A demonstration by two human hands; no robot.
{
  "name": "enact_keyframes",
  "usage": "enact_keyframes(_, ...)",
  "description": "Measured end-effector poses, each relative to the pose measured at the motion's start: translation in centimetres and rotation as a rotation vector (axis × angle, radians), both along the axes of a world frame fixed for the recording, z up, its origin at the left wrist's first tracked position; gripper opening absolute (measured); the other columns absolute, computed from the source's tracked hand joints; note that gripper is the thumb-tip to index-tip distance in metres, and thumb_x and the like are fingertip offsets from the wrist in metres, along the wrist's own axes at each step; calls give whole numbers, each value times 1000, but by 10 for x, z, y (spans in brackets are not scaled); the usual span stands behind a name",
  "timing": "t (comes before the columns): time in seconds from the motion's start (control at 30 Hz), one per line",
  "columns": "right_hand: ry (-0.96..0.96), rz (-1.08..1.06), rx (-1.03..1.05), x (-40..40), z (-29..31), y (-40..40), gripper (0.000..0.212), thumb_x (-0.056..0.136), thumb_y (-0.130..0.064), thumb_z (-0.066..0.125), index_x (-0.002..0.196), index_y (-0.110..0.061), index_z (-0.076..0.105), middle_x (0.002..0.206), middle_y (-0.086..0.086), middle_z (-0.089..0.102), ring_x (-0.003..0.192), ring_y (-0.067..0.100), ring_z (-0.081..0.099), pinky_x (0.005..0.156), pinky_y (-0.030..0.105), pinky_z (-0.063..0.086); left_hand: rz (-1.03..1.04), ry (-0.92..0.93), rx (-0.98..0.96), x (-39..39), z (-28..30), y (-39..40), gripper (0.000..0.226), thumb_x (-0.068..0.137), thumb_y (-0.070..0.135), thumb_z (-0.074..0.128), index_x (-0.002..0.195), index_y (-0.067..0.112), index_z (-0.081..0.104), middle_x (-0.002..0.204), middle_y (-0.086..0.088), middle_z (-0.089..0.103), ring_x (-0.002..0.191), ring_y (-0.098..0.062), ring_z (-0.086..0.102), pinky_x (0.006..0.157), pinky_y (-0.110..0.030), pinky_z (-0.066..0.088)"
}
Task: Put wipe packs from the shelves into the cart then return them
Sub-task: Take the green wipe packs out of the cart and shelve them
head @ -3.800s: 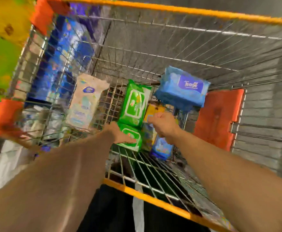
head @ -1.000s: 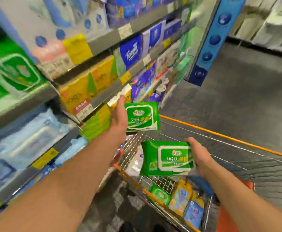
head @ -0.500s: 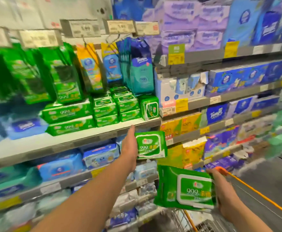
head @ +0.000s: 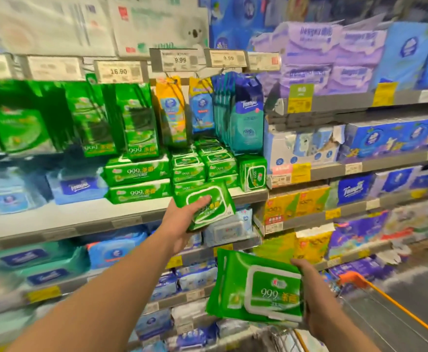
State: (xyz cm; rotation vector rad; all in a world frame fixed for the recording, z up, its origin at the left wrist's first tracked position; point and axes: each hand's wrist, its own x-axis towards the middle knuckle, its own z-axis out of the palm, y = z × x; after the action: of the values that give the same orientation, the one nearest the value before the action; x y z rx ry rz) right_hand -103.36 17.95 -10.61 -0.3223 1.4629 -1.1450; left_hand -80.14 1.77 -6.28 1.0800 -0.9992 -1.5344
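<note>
Small green wipe pack (head: pixel 206 205): white-framed flip lid facing camera, tilted, held up at the front edge of the shelf (head: pixel 86 219), just before the stacked green packs (head: pixel 138 180). Large green wipe pack (head: pixel 257 288): white lid, "999" print, face toward camera, slightly tilted, held lower right, near the cart (head: pixel 395 304) with orange rim. Both packs looked closed and intact.

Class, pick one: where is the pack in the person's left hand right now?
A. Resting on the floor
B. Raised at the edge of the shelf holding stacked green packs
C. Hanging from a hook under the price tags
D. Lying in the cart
B: the left hand holds the small green pack up at the front edge of the shelf, just below the stacked green packs.
</note>
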Motion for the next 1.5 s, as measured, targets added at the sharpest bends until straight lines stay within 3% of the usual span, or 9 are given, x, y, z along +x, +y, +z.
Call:
enact_keyframes(0.13,-7,-48,25,1,-5,-27,57,97,-52,50,120,-3,69,106,31,74,85,48,75,73,66,59,58,-140,-75,-14,4,-52,137,46,43,102,159,28,25,156,-4,47,137,-25,50,115,-47,35)
enact_keyframes(0.33,-38,-122,19,0,-9,-65,42,97,-49,52,108,-12,67,105,31,74,78,44,76,66,52,62,112,-402,-253,-53,-3,-124,127,53,61,94,157,20,33,156,-2,45,142,-24,45,118,-42,38)
enact_keyframes(0.53,-75,-112,20,-16,-10,-88,39,100,-44,48,85,-12,64,81,24,73,57,34,72,50,46,61,255,-776,-538,-84,-23,-156,95,63,51,93,139,11,51,134,-10,59,123,-27,55,104,-39,47)
enact_keyframes(0.7,-79,-55,-37,-34,-14,-107,37,96,-43,54,88,-12,71,114,36,69,97,53,71,82,67,57,444,-985,-565,-99,-33,-151,84,60,59,90,116,11,49,115,-9,54,108,-33,52,90,-46,44)
enact_keyframes(0.8,-59,-27,-29,-44,-9,-112,41,96,-46,51,92,-12,74,109,32,73,93,46,75,76,53,61,494,-1169,-481,-98,-27,-146,90,54,74,84,113,14,51,113,-7,58,108,-33,53,88,-46,44)
enact_keyframes(0.93,-63,22,-47,-51,-3,-119,48,95,-49,51,106,-9,73,111,35,70,85,40,74,69,44,61,493,-923,-540,-81,-36,-126,77,72,56,84,121,8,49,111,-11,54,104,-32,52,93,-49,46)
enact_keyframes(1.13,-95,125,-87,-32,-1,-131,39,98,-44,52,96,-10,72,96,28,76,77,40,76,69,51,61,252,-537,-181,-36,-65,-38,34,104,35,52,76,17,57,68,0,56,58,-9,50,68,-36,42)
enact_keyframes(1.33,-95,309,-29,39,-7,-141,41,91,-43,63,99,-5,77,98,31,75,83,49,74,69,60,61,268,1,292,12,-65,44,53,105,46,37,107,10,75,101,-16,79,78,-27,77,69,-40,63)
enact_keyframes(1.5,-18,490,-9,106,-7,-141,46,94,-47,60,101,-7,79,97,27,77,89,47,76,87,69,56,349,-148,282,78,-58,74,58,103,52,36,118,9,73,108,-16,78,104,-37,73,98,-57,54)
